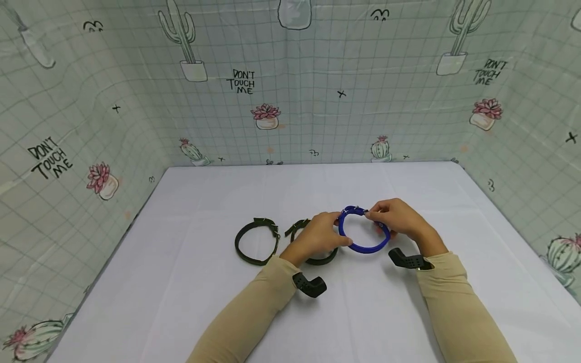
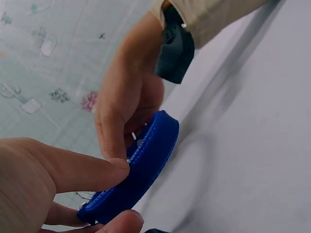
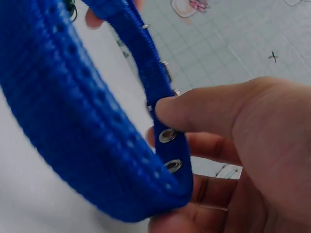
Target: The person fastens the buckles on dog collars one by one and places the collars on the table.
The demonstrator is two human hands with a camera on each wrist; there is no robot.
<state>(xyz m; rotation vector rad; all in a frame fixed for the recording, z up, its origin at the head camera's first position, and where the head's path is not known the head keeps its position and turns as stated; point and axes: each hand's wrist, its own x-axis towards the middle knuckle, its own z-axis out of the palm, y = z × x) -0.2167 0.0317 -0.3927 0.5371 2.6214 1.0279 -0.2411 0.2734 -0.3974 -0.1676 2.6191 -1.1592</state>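
Observation:
A blue collar (image 1: 365,249) with a buckle and metal eyelets (image 3: 168,135) is closed in a ring, raised above the table. My left hand (image 1: 320,234) pinches its left side between thumb and fingers; in the left wrist view, the thumb lies on the band's edge. My right hand (image 1: 401,218) grips the strap near the buckle, and in the right wrist view the thumb presses on the strap beside the eyelets. Below my left hand lies a dark green collar (image 1: 322,261), partly hidden by that hand. Farther left rests another dark green collar (image 1: 247,259), also looped and buckled.
A white-covered table (image 1: 190,302) spreads under everything. Grid-patterned cloth (image 1: 313,116) with cactus drawings hangs behind the table and along both sides. Dark wrist devices (image 1: 310,286) sit on both sleeves.

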